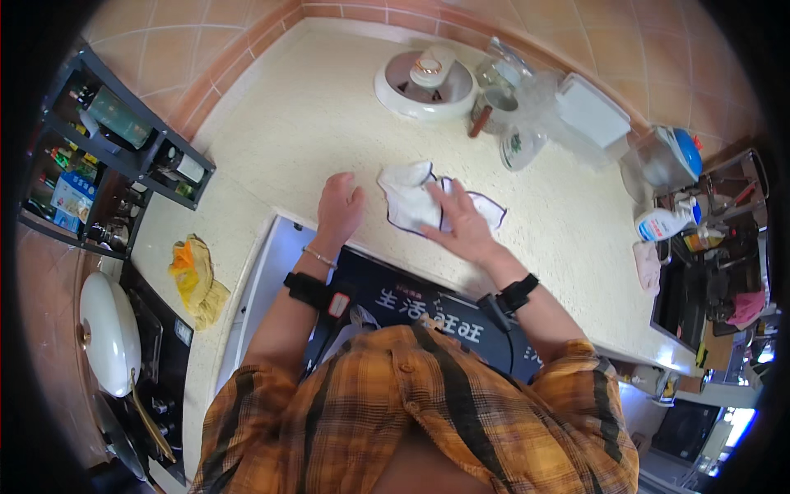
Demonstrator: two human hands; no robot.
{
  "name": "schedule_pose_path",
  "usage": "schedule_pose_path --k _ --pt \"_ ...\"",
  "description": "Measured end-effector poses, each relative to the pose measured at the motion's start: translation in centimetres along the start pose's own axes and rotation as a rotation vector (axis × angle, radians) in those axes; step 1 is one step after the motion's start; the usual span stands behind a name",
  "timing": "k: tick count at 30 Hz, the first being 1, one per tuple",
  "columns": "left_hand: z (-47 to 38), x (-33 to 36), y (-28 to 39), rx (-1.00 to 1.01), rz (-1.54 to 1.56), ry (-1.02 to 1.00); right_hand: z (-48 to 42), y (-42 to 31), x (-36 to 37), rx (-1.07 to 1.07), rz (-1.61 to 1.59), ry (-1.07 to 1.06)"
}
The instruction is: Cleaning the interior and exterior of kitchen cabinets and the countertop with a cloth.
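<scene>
A white cloth with dark edging (407, 200) lies crumpled on the pale countertop (308, 142) before me. My right hand (460, 222) rests over its right part, palm down and fingers spread, pressing or touching it. To the left of the cloth, my left hand (340, 207) is just above or on the counter with fingers loosely bent and nothing in them. A gap separates it from the cloth. Both wrists wear black straps, and a bracelet circles the left one.
Yellow gloves or cloth (197, 281) lie left, near a lidded pan (111, 333). At the back stand a round white appliance (426, 86), a metal mug (497, 105) and plastic bags (537, 102). A spray bottle (666, 221) lies right, by the sink. A shelf (160, 133) holds bottles.
</scene>
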State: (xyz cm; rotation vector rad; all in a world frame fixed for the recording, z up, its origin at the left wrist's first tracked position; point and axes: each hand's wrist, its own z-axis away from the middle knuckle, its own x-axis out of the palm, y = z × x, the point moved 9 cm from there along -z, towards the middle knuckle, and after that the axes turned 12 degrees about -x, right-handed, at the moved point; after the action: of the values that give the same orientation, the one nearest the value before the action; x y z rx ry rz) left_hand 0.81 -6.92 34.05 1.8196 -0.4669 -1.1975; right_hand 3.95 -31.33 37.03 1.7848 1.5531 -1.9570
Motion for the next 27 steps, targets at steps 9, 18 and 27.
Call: schedule_pose_path --k 9,18,27 --pt "-2.2 -14.7 -10.5 -0.156 -0.493 0.105 -8.2 -3.1 9.6 0.046 0.367 -0.488" --pt "-6.9 -17.5 -13.4 0.136 -0.652 0.094 -14.6 -1.8 10.4 0.041 0.388 -0.457" --pt "-7.7 -18.5 -14.2 0.099 -0.697 0.021 -19.2 -0.1 12.3 0.075 0.473 -0.427"
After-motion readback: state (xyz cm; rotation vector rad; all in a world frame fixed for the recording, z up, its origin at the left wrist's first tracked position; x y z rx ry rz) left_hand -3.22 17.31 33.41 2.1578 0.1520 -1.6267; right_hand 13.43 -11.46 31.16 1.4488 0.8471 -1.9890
